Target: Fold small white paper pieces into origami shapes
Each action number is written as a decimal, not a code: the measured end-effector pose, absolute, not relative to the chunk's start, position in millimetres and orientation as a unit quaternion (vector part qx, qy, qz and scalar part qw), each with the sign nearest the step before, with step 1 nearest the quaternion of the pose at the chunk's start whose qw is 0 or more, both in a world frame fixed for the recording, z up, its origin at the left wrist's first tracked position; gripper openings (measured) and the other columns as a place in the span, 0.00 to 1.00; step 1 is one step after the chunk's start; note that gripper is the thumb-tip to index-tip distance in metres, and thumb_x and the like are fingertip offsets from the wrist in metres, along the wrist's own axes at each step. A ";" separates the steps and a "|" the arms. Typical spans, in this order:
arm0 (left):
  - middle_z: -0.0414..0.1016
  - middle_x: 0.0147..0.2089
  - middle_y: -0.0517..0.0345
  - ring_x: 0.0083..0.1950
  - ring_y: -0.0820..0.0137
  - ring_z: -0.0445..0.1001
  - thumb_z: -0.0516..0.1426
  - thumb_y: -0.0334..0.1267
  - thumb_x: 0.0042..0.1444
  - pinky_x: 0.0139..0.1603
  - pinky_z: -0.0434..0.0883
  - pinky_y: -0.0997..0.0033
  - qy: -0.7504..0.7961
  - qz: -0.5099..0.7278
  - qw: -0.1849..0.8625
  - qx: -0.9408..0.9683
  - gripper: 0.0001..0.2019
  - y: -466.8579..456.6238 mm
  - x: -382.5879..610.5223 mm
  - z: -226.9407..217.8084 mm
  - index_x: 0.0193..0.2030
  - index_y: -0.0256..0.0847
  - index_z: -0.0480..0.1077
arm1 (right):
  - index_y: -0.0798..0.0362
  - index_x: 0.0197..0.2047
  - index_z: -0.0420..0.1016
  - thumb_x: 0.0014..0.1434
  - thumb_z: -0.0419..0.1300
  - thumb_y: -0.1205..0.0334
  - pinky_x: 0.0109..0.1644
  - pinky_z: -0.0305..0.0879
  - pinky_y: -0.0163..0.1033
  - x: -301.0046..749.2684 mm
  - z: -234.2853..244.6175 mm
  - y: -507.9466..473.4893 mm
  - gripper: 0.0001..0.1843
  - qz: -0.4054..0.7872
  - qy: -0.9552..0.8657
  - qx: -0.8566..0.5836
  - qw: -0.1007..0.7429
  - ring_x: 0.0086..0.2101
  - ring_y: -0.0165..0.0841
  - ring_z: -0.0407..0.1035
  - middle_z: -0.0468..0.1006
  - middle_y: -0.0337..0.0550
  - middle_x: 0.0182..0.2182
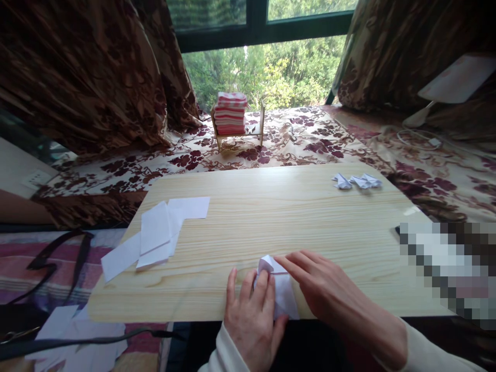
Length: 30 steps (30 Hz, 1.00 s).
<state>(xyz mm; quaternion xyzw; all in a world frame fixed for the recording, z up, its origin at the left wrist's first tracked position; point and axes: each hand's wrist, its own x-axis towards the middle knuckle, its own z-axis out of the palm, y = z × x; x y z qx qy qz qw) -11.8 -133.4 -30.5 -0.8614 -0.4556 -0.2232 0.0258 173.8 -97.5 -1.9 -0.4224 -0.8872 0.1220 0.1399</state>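
A partly folded sheet of white paper (284, 295) lies at the near edge of the table, with a small flap raised at its top. My left hand (253, 305) holds the paper from the left, its fingertips on the flap and its thumb across the lower edge. From the right, my right hand (323, 281) holds the paper's upper edge with its fingers close together; its thumb is hidden. Several small folded paper pieces (362, 181) sit at the table's far right. Loose white paper sheets (155, 227) overlap on the table's left side.
The pale wooden table (271, 217) has rounded corners. More paper sheets (83, 336) and a dark strap (50, 258) lie below at the left. Beyond the table, a small stand (261, 124) carries folded striped cloths (230, 113). A white lamp (457, 80) stands at the right.
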 end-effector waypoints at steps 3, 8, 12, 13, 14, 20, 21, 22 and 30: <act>0.73 0.53 0.49 0.55 0.56 0.65 0.52 0.48 0.58 0.63 0.45 0.45 -0.456 -0.218 0.022 -0.863 0.21 -133.3 -12.2 -31.7 0.53 0.37 0.69 | 0.55 0.49 0.69 0.55 0.50 0.79 0.38 0.66 0.41 175.5 -5.4 -97.6 0.20 0.113 -0.883 -0.442 0.113 0.37 0.37 0.64 0.71 0.48 0.37; 0.71 0.55 0.50 0.56 0.56 0.63 0.52 0.48 0.58 0.64 0.44 0.45 -0.457 -0.213 0.018 -0.864 0.23 -134.0 -12.2 -32.6 0.56 0.37 0.66 | 0.52 0.50 0.68 0.57 0.53 0.76 0.37 0.64 0.40 171.0 -6.3 -95.1 0.19 0.126 -0.891 -0.423 0.103 0.36 0.36 0.63 0.70 0.46 0.36; 0.71 0.55 0.49 0.56 0.56 0.63 0.51 0.48 0.58 0.64 0.44 0.45 -0.472 -0.210 0.011 -0.856 0.24 -134.8 -8.6 -32.7 0.57 0.37 0.65 | 0.52 0.46 0.71 0.57 0.54 0.75 0.37 0.64 0.39 170.5 -4.5 -94.2 0.15 0.128 -0.889 -0.425 0.111 0.36 0.36 0.62 0.70 0.45 0.36; 0.71 0.54 0.49 0.55 0.56 0.64 0.51 0.48 0.58 0.63 0.45 0.45 -0.478 -0.209 0.009 -0.853 0.24 -134.8 -7.5 -32.8 0.57 0.37 0.66 | 0.52 0.45 0.71 0.57 0.54 0.75 0.37 0.63 0.39 170.6 -3.8 -94.7 0.15 0.129 -0.888 -0.427 0.108 0.36 0.36 0.62 0.70 0.46 0.36; 0.72 0.53 0.49 0.55 0.56 0.64 0.51 0.48 0.57 0.63 0.45 0.45 -0.483 -0.208 0.009 -0.850 0.24 -134.5 -6.4 -33.0 0.56 0.37 0.66 | 0.53 0.46 0.71 0.57 0.54 0.75 0.38 0.63 0.39 170.5 -2.8 -95.6 0.15 0.125 -0.888 -0.429 0.107 0.36 0.36 0.63 0.70 0.46 0.36; 0.73 0.51 0.47 0.54 0.55 0.64 0.52 0.43 0.56 0.62 0.47 0.44 -0.476 -0.231 0.013 -0.849 0.19 -133.4 -3.5 -34.6 0.51 0.34 0.70 | 0.52 0.54 0.65 0.57 0.58 0.69 0.37 0.59 0.41 163.8 4.2 -103.0 0.21 0.069 -0.905 -0.405 0.111 0.36 0.37 0.63 0.71 0.46 0.38; 0.73 0.51 0.48 0.54 0.55 0.64 0.53 0.43 0.56 0.62 0.47 0.44 -0.476 -0.233 0.013 -0.848 0.19 -133.7 -3.6 -34.6 0.51 0.34 0.70 | 0.53 0.54 0.66 0.56 0.58 0.69 0.37 0.59 0.42 162.4 4.5 -103.3 0.21 0.061 -0.906 -0.405 0.106 0.36 0.38 0.63 0.72 0.46 0.38; 0.72 0.52 0.47 0.54 0.55 0.64 0.53 0.43 0.56 0.62 0.47 0.44 -0.478 -0.232 0.014 -0.847 0.20 -134.1 -3.7 -34.6 0.52 0.34 0.69 | 0.54 0.53 0.66 0.56 0.59 0.69 0.37 0.59 0.42 161.3 4.3 -103.2 0.20 0.052 -0.905 -0.410 0.101 0.36 0.38 0.63 0.72 0.47 0.38; 0.72 0.54 0.49 0.55 0.55 0.64 0.51 0.47 0.58 0.63 0.45 0.45 -0.471 -0.225 0.021 -0.853 0.22 -135.0 -5.7 -34.2 0.54 0.34 0.68 | 0.57 0.45 0.71 0.56 0.58 0.72 0.38 0.60 0.43 162.4 -7.6 -99.1 0.12 0.033 -0.906 -0.412 0.086 0.37 0.39 0.64 0.72 0.48 0.37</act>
